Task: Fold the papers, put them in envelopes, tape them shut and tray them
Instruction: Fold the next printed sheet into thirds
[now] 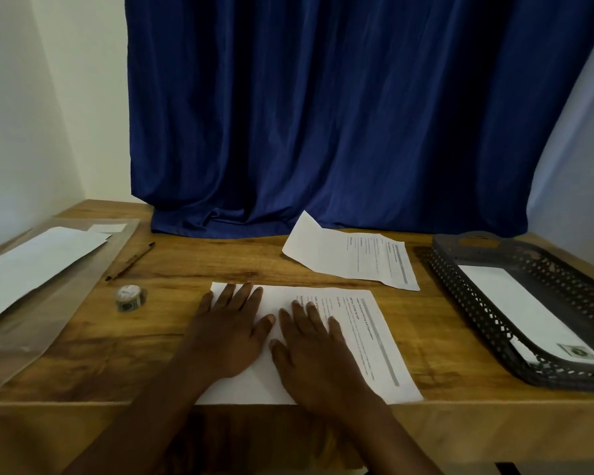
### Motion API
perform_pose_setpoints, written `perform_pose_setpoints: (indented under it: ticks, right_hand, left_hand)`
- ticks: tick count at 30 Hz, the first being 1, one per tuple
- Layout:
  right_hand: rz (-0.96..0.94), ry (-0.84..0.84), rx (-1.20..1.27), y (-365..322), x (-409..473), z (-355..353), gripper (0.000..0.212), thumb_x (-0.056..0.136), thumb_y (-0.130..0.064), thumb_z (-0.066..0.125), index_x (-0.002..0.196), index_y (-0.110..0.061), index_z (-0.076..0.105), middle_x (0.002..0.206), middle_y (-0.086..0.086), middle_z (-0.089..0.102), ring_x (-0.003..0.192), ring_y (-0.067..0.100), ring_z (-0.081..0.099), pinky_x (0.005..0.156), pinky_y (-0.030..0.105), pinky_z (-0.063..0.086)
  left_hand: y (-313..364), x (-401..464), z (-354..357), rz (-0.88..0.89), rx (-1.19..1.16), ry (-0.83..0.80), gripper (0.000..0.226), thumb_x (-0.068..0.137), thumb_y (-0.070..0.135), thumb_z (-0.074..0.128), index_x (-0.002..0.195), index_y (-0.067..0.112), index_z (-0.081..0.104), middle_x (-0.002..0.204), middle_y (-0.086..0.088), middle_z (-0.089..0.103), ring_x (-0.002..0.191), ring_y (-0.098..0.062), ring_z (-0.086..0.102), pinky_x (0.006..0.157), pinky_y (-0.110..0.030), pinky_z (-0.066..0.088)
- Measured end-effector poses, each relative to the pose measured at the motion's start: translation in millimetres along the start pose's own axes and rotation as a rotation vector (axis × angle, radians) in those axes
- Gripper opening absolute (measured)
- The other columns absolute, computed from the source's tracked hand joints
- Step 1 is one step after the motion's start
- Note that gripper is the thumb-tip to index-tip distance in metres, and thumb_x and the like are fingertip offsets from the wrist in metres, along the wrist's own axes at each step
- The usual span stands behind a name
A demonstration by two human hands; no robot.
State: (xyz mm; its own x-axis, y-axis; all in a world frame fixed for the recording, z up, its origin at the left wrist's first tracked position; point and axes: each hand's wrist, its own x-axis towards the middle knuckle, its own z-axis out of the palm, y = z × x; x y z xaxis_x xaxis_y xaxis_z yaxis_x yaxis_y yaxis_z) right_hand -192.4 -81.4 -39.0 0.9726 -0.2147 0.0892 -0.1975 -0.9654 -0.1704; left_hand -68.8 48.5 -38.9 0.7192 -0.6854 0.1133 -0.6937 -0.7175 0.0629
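Note:
A printed paper [367, 334] lies at the table's front edge, its left part folded over so a blank side faces up. My left hand [228, 332] presses flat on that folded part, fingers straight. My right hand [314, 351] lies flat beside it, fingers reaching onto the printed part. Another printed paper [350, 257] rests further back, its far corner curled up. White envelopes [38, 260] lie on a clear plastic sleeve at the left. A small tape roll [130, 297] stands left of my hands. The dark mesh tray [515, 334] at the right holds a taped envelope [525, 310].
A brown pen [129, 262] lies slantwise between the envelopes and the tape roll. A blue curtain [323, 114] hangs behind the wooden table [192, 265] and drapes onto its back edge. White walls close in on both sides.

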Motion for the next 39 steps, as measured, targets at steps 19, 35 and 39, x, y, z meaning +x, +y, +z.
perform_pose_setpoints:
  ticks: [19,35,39]
  right_hand:
    - [0.201,0.044,-0.077,80,-23,-4,0.075,0.096,-0.072,0.003,0.161,-0.034,-0.001,0.17,-0.004,-0.006,0.156,0.02,-0.008,0.125,0.045,0.001]
    - [0.195,0.008,-0.065,79,-25,-8,0.083,0.089,-0.074,-0.003,0.161,-0.033,-0.002,0.17,-0.004,-0.006,0.157,0.019,-0.006,0.125,0.044,0.001]
    - [0.186,0.072,0.017,71,-31,-19,0.075,0.095,-0.072,0.01,0.161,-0.035,0.013,0.17,-0.006,0.007,0.157,0.016,0.004,0.127,0.044,0.008]
  left_hand:
    - [30,-17,-12,0.107,-0.127,0.131,0.062,0.103,0.058,0.015,0.16,0.035,0.012,0.17,0.01,-0.001,0.156,-0.013,-0.008,0.126,-0.047,-0.006]
    - [-17,-64,-7,0.042,-0.028,-0.072,0.084,0.083,0.079,-0.01,0.157,0.041,-0.014,0.166,0.014,-0.02,0.151,-0.008,-0.022,0.124,-0.037,-0.011]
    - [-29,-74,-10,-0.008,-0.026,-0.068,0.087,0.082,0.082,-0.009,0.158,0.04,-0.013,0.166,0.013,-0.019,0.152,-0.008,-0.02,0.123,-0.036,-0.012]
